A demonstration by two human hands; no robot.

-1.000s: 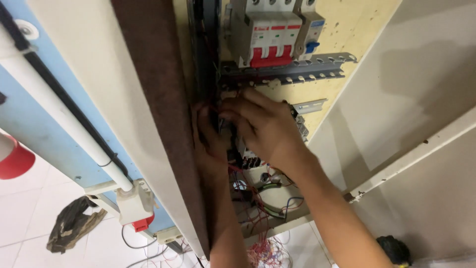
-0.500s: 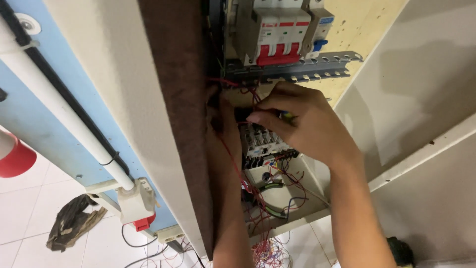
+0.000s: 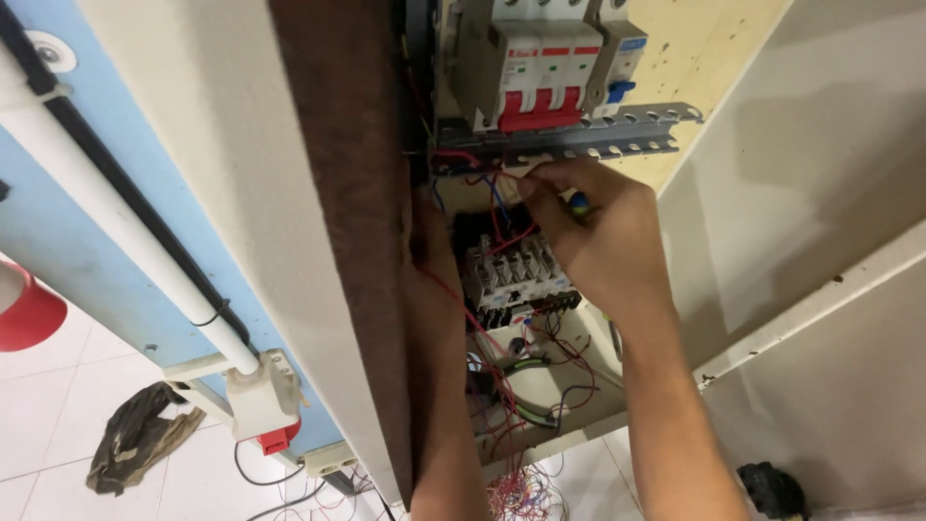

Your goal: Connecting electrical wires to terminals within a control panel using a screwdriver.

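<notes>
Two hands: left hand (image 3: 424,253), right hand (image 3: 600,241). One red-handled breaker block (image 3: 535,63), one blue-switched breaker (image 3: 617,58), one slotted metal rail (image 3: 598,140), one white pipe (image 3: 125,241).

Small labels only, on breakers at 12 o'clock. Red label strips (image 3: 540,51): 3 short rectangles in row across upper face of white triple breaker (image 3: 526,72). Blue rectangular label (image 3: 632,43) at 1 o'clock, on narrow grey breaker (image 3: 622,58) just beside. No packages, signs or screens in view.
</notes>
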